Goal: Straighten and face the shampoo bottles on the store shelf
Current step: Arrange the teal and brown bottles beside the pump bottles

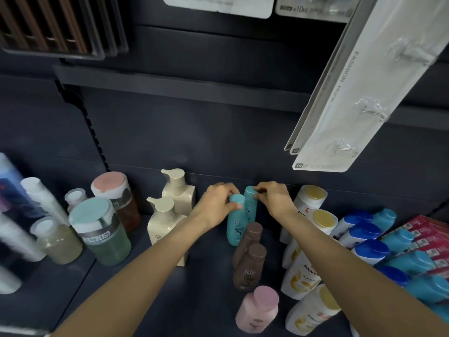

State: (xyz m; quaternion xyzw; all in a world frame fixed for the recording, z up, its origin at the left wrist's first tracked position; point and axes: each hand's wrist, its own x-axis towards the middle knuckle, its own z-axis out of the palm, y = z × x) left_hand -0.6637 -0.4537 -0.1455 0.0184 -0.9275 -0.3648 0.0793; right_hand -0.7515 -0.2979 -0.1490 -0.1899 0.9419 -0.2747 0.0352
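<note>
On dark shelf, left hand gripping front teal bottle, right hand seemingly pinching rear teal bottle.

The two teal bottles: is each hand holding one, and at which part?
Yes. The left hand grips the front teal bottle around its cap and shoulder. The right hand pinches the rear teal bottle at its cap.

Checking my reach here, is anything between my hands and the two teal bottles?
No. The left hand already grips the front teal bottle, and the right hand pinches the cap of the rear teal bottle.
</note>
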